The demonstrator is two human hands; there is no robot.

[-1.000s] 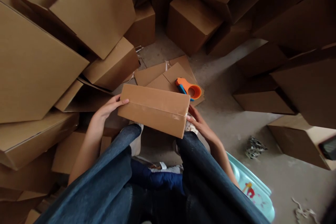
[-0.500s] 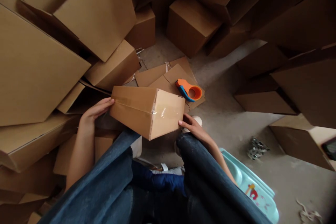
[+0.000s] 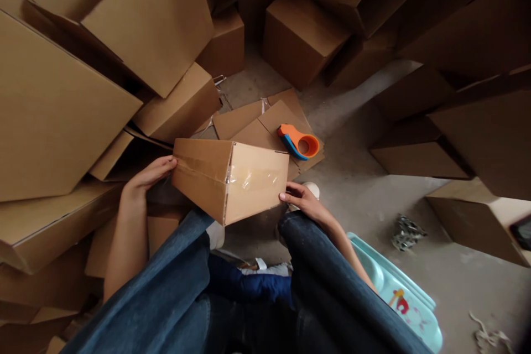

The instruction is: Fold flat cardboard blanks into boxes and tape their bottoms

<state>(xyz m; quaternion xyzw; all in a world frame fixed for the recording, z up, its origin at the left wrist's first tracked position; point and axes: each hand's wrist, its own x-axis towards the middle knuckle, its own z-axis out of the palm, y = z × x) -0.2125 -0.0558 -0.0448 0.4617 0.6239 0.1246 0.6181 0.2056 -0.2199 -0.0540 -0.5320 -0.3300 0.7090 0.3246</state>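
A brown cardboard box (image 3: 230, 177), its end sealed with shiny clear tape, was tilted between the left hand (image 3: 151, 173) and right hand (image 3: 302, 199), both gripping it.

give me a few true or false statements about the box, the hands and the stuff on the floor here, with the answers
1. Both hands are on the small cardboard box. True: the left hand touches its left end, the right hand its lower right corner.
2. The box's end facing the camera has clear tape over it. True.
3. The orange tape dispenser is in the right hand. False: it lies on flat cardboard pieces on the floor, beyond the box.
4. The box rests on the floor. False: it is held up above the jeans-clad knees.
5. The floor around is bare of other boxes. False: cardboard boxes are piled all around.
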